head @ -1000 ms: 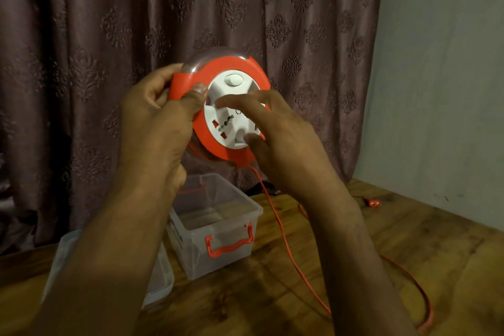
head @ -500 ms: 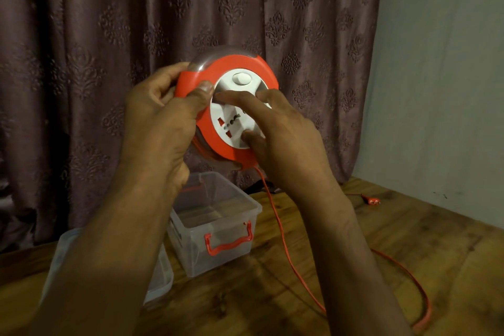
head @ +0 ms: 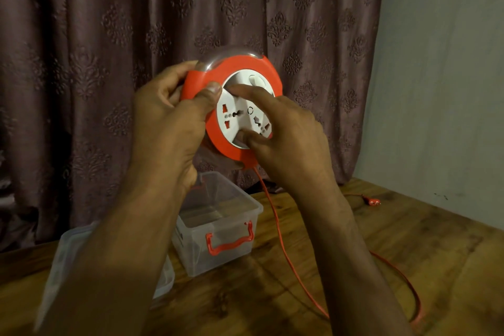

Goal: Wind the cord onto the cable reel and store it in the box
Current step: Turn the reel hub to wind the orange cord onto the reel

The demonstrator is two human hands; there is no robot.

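Now higher in the head view than a second ago, the cable reel [head: 240, 106] is held in mid-air before a patterned curtain [head: 114, 35], its white socket face turned further round, so the sockets sit differently. The left hand [head: 169, 123] grips the reel's orange rim, thumb curled over the front edge. The right hand [head: 286, 139] hooks a forefinger and thumb into the recesses of the white hub, pinching it. No readable writing shows on the reel. The orange cord [head: 283, 248] drops from the reel's underside to the wooden table [head: 409, 254], loops near the right edge and ends at a plug [head: 372, 202] lying near the wall. Below the hands stands the clear box [head: 218, 224] with an orange handle, open, nothing visible inside; its lid [head: 68, 248] lies just beside it.
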